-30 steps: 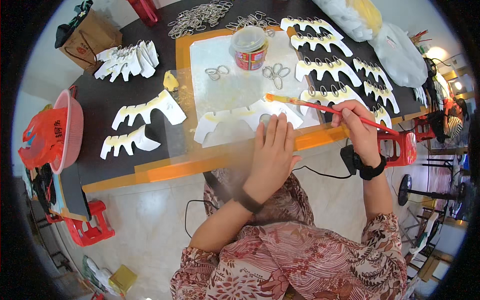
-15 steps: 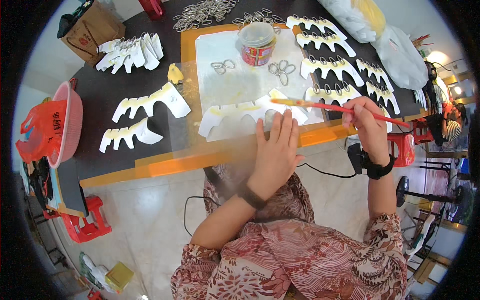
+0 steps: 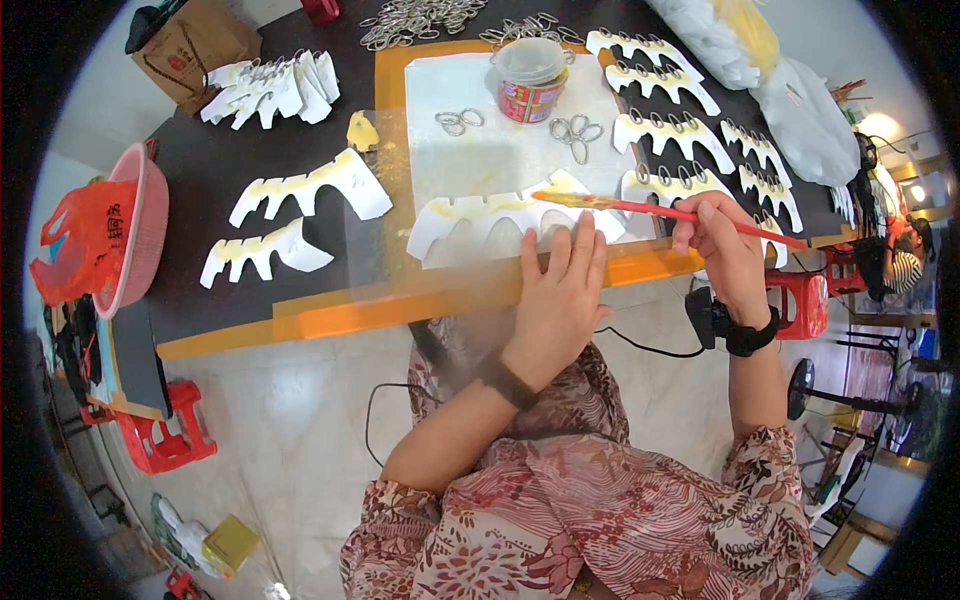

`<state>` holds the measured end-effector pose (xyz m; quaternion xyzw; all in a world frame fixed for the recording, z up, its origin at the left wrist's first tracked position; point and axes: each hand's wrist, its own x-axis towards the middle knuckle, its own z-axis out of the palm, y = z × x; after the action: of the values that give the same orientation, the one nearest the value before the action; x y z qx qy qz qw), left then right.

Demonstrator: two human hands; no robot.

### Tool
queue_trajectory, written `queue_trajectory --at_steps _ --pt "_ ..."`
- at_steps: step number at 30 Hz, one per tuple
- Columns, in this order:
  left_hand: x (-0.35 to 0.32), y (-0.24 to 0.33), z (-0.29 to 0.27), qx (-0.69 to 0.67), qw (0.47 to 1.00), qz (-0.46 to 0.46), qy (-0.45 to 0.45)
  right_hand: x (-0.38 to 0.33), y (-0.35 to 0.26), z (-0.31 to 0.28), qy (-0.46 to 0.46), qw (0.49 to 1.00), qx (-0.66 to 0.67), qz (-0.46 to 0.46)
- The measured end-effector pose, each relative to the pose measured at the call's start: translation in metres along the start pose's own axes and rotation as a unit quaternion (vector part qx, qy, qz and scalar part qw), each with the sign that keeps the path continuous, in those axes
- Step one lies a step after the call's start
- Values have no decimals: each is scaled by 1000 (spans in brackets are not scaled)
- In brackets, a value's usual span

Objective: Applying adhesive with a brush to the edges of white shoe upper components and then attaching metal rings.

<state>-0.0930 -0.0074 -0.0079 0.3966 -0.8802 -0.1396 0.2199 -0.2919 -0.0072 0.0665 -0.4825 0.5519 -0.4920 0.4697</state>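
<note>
At the near side of the desk (image 3: 200, 165), the left hand (image 3: 560, 312) is resting, grip apart, on a scalloped white piece (image 3: 440, 222), while the right hand (image 3: 732, 255), clamped on a red brush (image 3: 640, 208), is holding its tip at the piece.

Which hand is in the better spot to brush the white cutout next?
Probably the right hand: it holds the red brush, whose yellowish tip is at the white cutout. The left hand has no brush and lies spread at the cutout's near edge.
</note>
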Motion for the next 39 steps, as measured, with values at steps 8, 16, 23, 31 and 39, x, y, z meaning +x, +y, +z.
queue_trajectory --at_steps 8,16,23,31,39 --pt "0 1 1 8 1000 -1 -12 2 7 8 69 996 47 23" --pt "-1 -1 1 16 1000 7 -7 4 10 3 41 997 53 30" --pt "-1 -1 3 19 1000 11 -7 4 10 -6 17 999 26 14" --pt "-1 -1 2 33 999 11 -15 1 2 -9 6 1000 8 2" --pt "-2 -2 0 31 999 10 -16 2 -1 -12 10 1000 -18 1"
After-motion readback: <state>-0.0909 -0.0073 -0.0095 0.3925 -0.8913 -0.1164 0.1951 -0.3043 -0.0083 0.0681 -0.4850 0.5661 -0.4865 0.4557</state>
